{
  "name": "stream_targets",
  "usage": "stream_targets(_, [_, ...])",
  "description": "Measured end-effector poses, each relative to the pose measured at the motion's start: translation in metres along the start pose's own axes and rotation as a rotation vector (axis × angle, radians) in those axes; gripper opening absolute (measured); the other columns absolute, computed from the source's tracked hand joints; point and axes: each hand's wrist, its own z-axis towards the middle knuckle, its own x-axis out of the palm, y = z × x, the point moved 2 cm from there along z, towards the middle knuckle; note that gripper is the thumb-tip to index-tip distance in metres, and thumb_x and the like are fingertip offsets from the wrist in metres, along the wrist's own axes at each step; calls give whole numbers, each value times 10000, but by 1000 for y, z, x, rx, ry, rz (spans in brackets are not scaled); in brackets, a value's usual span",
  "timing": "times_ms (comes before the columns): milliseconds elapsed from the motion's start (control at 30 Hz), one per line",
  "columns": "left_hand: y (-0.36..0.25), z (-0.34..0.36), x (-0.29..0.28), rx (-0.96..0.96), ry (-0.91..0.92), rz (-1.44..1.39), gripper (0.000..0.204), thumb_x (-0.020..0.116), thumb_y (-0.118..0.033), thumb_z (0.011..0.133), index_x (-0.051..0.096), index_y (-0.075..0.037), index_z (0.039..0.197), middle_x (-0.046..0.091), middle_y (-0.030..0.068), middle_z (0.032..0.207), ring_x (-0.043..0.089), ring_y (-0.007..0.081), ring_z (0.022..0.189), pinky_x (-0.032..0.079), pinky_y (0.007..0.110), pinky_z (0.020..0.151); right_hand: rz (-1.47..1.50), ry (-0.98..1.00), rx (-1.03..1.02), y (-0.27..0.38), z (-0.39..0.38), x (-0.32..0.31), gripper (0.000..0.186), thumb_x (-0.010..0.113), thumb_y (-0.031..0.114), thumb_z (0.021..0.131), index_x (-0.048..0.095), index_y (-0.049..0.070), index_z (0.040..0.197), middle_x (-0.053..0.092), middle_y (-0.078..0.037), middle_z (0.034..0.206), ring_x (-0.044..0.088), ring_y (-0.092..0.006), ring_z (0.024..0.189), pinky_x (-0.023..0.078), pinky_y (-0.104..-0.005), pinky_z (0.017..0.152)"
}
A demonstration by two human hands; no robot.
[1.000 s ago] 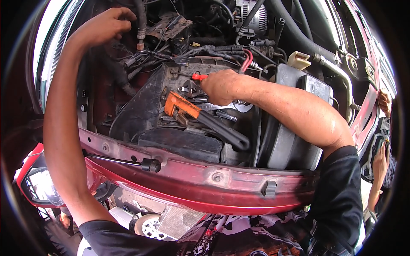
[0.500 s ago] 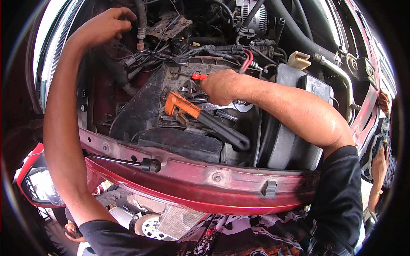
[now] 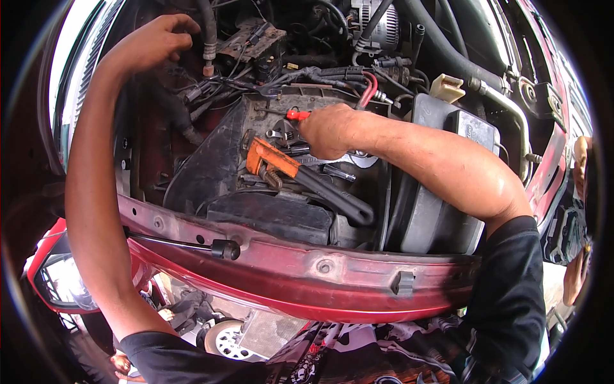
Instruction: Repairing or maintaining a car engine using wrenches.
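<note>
Far left of the engine bay, left hand (image 3: 150, 41) curled round a dark hose (image 3: 206, 29). Centre: orange pipe wrench (image 3: 281, 168) lay loose on the tray among small wrenches. Right hand (image 3: 329, 131) was closed over the red-tipped tool (image 3: 296, 115); grip itself hidden. Looked like tool pick-up; next needs a firm lift clear of the cables (image 3: 368, 89).

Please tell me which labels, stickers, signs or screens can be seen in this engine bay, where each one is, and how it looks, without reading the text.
Small label: on top of the black box at the right of the bay, beside the right forearm; a little pale patch with dark print, too small to make out.
No packages, signs or screens show.
</note>
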Motion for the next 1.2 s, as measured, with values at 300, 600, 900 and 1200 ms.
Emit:
stream_targets(300, [8,6,9,33,51,-34,406,527,-177,856,529,-46,1240,589,37,944,548,126,784,476,273,721,421,-595,65,-24,18,-62,484,577,427,868,650,-36,989,672,-217,941,648,-358,935,509,-432,808])
stream_targets(600, [13,1,6,-68,16,-147,366,534,-186,883,536,-88,1236,594,31,994,547,118,813,473,264,736,469,-382,55,10,67,-51,505,510,435,915,630,-27,1079,658,-208,1064,620,-359,1039,500,-444,865])
stream_targets(900, [21,9,6,7,20,-102,350,529,-168,889,545,-61,1222,599,33,1009,546,109,876,456,247,799,524,-446,67,8,77,-45,390,533,313,885,636,-27,1046,656,-224,1049,622,-365,1029,499,-450,868])
stream_targets(1200, [19,8,8,17,24,-99,406,521,-173,872,531,-24,1250,605,64,1089,580,146,901,465,280,822,537,-450,55,8,69,-45,336,528,192,815,624,-56,1019,657,-235,1035,626,-373,1014,503,-451,852])
